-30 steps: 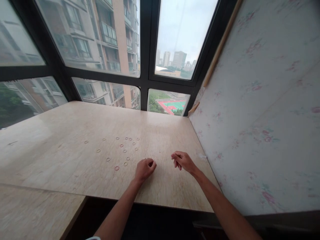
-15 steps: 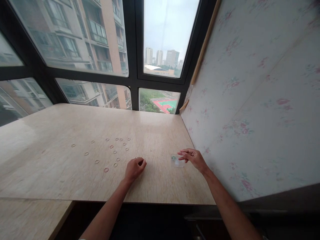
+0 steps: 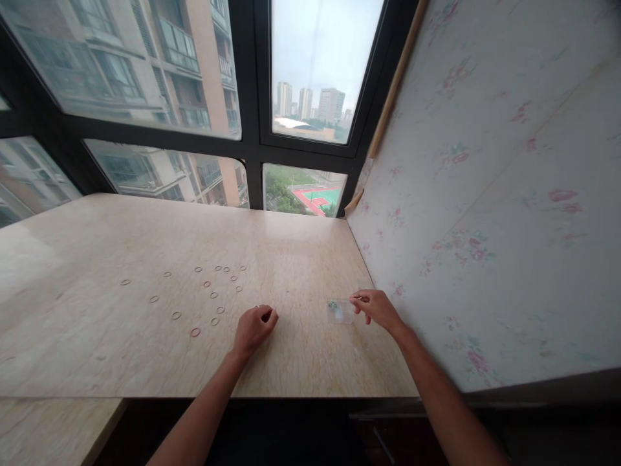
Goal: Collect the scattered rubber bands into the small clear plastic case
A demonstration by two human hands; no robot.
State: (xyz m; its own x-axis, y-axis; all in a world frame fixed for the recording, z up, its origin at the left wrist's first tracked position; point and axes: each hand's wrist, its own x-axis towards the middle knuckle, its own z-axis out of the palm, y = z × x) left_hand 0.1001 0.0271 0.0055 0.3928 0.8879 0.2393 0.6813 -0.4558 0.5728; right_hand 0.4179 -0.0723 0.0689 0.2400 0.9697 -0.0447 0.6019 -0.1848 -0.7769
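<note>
My left hand (image 3: pixel 255 329) rests on the stone sill with its fingers curled together; whatever is inside them is hidden. My right hand (image 3: pixel 379 309) is at the right edge of a small clear plastic box (image 3: pixel 339 313), thumb and forefinger pinched together. What they hold, if anything, is too small to make out. Small green items (image 3: pixel 332 304) lie in the box's far left corner. Left of my left hand, several thin rings like rubber bands lie scattered, mostly pale, among them a pale ring (image 3: pixel 176 316), a red ring (image 3: pixel 195 332) and another red ring (image 3: pixel 207 284).
The pale marble-patterned sill (image 3: pixel 295 259) runs back to dark window frames (image 3: pixel 252 152). A flower-patterned wall (image 3: pixel 485 213) stands close on the right, beside my right forearm. The sill's front edge (image 3: pixel 291 397) lies under my forearms, with a dark space below.
The view has shifted slightly, so the rings appear farther left. My right fingers have drawn from over the box to its right edge and closed into a pinch. My left hand keeps its curled shape.
</note>
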